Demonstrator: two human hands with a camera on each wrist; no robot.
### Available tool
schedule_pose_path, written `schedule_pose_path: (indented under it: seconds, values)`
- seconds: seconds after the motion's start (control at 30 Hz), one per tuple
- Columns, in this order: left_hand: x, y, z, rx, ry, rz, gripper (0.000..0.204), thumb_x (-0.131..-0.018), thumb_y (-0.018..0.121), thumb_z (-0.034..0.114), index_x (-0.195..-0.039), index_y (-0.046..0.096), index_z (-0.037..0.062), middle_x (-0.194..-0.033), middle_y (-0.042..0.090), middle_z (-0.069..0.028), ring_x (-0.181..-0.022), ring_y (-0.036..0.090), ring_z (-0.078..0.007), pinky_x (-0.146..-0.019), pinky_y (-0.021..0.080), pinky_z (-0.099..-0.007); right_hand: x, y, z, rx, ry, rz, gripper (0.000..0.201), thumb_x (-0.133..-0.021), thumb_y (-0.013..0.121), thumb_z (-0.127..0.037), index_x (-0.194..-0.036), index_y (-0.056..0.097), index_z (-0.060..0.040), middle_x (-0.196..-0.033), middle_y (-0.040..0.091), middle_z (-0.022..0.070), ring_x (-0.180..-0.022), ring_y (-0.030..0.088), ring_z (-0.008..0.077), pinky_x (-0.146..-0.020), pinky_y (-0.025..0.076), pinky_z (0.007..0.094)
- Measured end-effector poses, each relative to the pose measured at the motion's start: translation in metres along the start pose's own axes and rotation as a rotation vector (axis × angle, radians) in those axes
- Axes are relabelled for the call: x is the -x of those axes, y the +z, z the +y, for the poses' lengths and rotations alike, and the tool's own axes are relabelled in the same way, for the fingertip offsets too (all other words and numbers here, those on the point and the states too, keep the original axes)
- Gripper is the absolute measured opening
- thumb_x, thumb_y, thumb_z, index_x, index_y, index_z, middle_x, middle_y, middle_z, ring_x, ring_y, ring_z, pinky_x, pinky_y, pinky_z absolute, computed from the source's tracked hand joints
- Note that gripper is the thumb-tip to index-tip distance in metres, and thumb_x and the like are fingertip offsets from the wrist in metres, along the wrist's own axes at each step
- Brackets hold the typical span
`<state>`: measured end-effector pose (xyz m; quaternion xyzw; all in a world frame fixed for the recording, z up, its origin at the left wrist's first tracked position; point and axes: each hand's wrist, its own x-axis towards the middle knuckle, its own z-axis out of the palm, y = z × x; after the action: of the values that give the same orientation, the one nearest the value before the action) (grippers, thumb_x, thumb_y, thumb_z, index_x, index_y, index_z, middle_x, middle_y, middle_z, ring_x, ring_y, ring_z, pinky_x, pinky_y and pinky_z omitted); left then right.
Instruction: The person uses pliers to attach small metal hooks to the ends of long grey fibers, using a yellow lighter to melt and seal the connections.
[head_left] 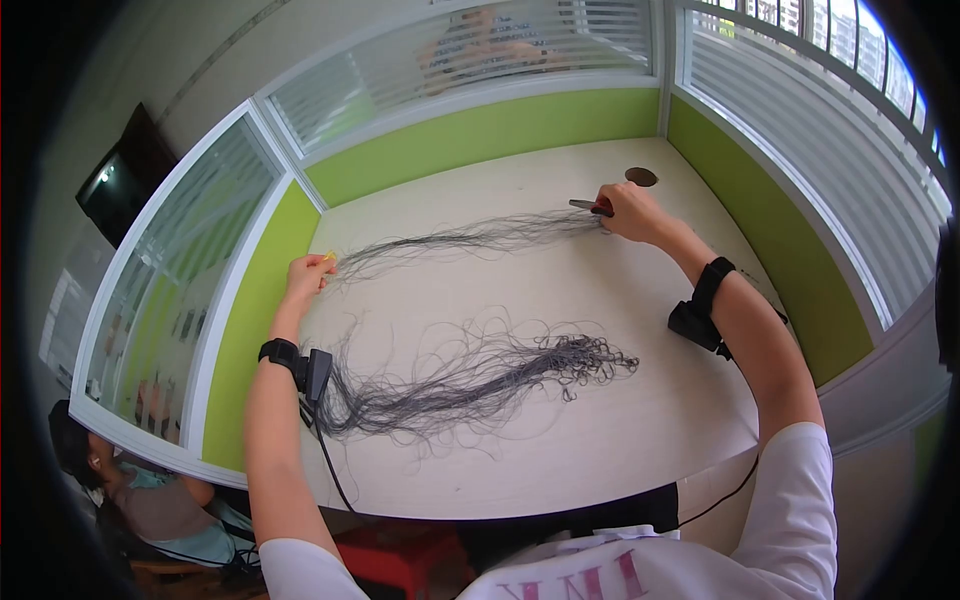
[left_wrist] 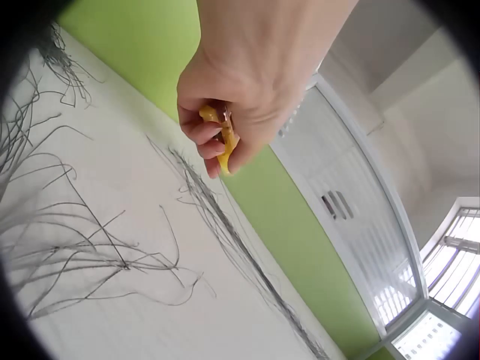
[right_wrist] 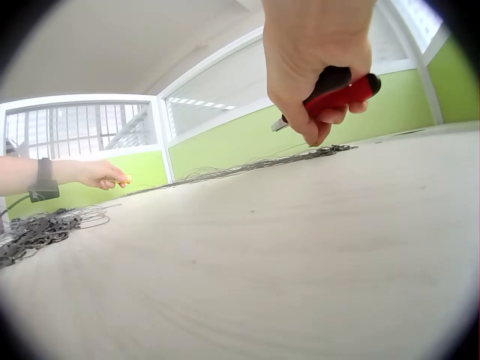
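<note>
My left hand (head_left: 310,275) grips a small yellow piece (left_wrist: 228,150) between curled fingers and thumb at the left end of a long, thin bundle of dark strands (head_left: 450,241). The bundle stretches across the table toward my right hand (head_left: 632,212). That hand grips a red-and-black handled tool (right_wrist: 341,96) whose grey metal tip (head_left: 582,204) points left; the palm hides part of it. The right fingertips are right at the bundle's right end. Nearer the body lies a thicker, tangled pile of dark strands (head_left: 450,395), curled into small loops at its right end.
Green-and-glass partitions (head_left: 480,125) border the pale table (head_left: 600,440) at the back and sides. A round hole (head_left: 641,177) is in the far right corner. Cables hang from both wrist cameras. Another person (head_left: 150,500) sits at lower left, outside the partition.
</note>
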<state>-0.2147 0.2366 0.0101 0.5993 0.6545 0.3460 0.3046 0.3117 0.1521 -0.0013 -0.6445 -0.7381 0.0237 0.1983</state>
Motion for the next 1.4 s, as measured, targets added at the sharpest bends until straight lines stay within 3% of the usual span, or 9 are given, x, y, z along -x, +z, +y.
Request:
schedule_pose_path:
  seconds: [0.1,0.33,0.73,0.87,0.93,1.07,1.2,1.27,1.4]
  values:
    - [-0.006,-0.005,-0.014,0.006,0.042,0.154,0.026,-0.085,0.069,0.022,-0.098,0.065,0.0001,-0.079,0.064,-0.004,-0.051,0.047,-0.0066,-0.045,0.036,-0.0229,-0.001,-0.001,0.001,0.018,0.002,0.011,0.023,-0.069,0.068,-0.01,-0.091,0.066,-0.0013,-0.084,0.066,0.0167,-0.082,0.062,0.0344,-0.072,0.05,0.0422]
    - [0.02,-0.004,0.01,-0.015,0.12,0.198,0.029,-0.086,0.067,0.027,-0.1,0.064,0.001,-0.077,0.061,-0.0016,-0.057,0.05,-0.0062,-0.048,0.038,-0.0224,-0.001,0.0,0.003,0.024,-0.025,0.059,0.023,-0.068,0.066,-0.006,-0.091,0.068,-0.0031,-0.083,0.067,0.0175,-0.079,0.064,0.0357,-0.069,0.051,0.0432]
    - [0.145,0.051,0.09,0.168,0.263,-0.205,0.025,-0.094,0.059,0.021,-0.111,0.058,0.002,-0.079,0.061,-0.0005,-0.061,0.047,-0.0037,-0.052,0.037,-0.0187,0.012,-0.006,-0.004,-0.086,0.003,0.099,0.022,-0.068,0.065,-0.008,-0.089,0.069,-0.0009,-0.08,0.067,0.0176,-0.076,0.065,0.0332,-0.068,0.051,0.0396]
    - [0.196,0.068,0.101,0.106,0.399,-0.238,0.028,-0.088,0.068,0.02,-0.108,0.06,0.0028,-0.079,0.058,0.0013,-0.06,0.043,-0.0027,-0.053,0.035,-0.0188,0.049,-0.034,-0.045,-0.333,0.027,-0.059,0.03,-0.07,0.067,-0.016,-0.092,0.065,0.0038,-0.074,0.064,0.0157,-0.07,0.061,0.0248,-0.067,0.048,0.0368]
    - [0.217,0.071,0.102,-0.043,0.485,-0.43,0.027,-0.082,0.074,0.018,-0.1,0.065,0.0014,-0.074,0.058,0.0017,-0.059,0.045,-0.0034,-0.053,0.036,-0.0189,0.073,-0.042,-0.064,-0.475,0.033,-0.293,0.032,-0.072,0.067,-0.015,-0.097,0.061,0.0043,-0.078,0.062,0.012,-0.073,0.056,0.019,-0.067,0.044,0.032]
    - [0.253,0.088,0.1,-0.147,0.458,-0.518,0.027,-0.077,0.079,0.019,-0.092,0.067,-0.0006,-0.066,0.057,0.0002,-0.056,0.048,-0.0055,-0.054,0.039,-0.0203,0.122,-0.051,-0.085,-0.511,-0.241,-0.378,0.029,-0.075,0.061,-0.013,-0.1,0.061,0.0039,-0.078,0.063,0.0148,-0.07,0.056,0.0241,-0.065,0.046,0.0345]
    - [0.268,0.11,0.09,-0.212,0.601,-0.546,0.037,-0.072,0.079,0.031,-0.091,0.068,0.0013,-0.061,0.06,-0.0067,-0.051,0.057,-0.0198,-0.053,0.047,-0.0289,0.157,-0.057,-0.095,-0.255,-0.479,-0.296,0.023,-0.078,0.062,-0.013,-0.099,0.064,-0.0042,-0.089,0.064,0.0097,-0.084,0.06,0.026,-0.077,0.046,0.0365]
    - [0.27,0.118,0.086,-0.28,0.724,-0.477,0.031,-0.073,0.077,0.027,-0.089,0.068,0.0021,-0.061,0.061,-0.0082,-0.053,0.06,-0.0223,-0.054,0.049,-0.0313,0.17,-0.063,-0.1,-0.168,-0.46,-0.32,0.022,-0.077,0.065,-0.015,-0.098,0.065,-0.0076,-0.095,0.062,0.0076,-0.091,0.06,0.0253,-0.082,0.045,0.0376]
    - [0.269,0.124,0.08,-0.311,0.651,-0.496,0.024,-0.075,0.073,0.022,-0.087,0.067,0.0018,-0.061,0.062,-0.0093,-0.055,0.062,-0.024,-0.055,0.05,-0.0332,0.184,-0.06,-0.104,-0.105,-0.538,-0.295,0.023,-0.075,0.067,-0.015,-0.097,0.065,-0.008,-0.089,0.061,0.0076,-0.087,0.062,0.0228,-0.08,0.046,0.0366]
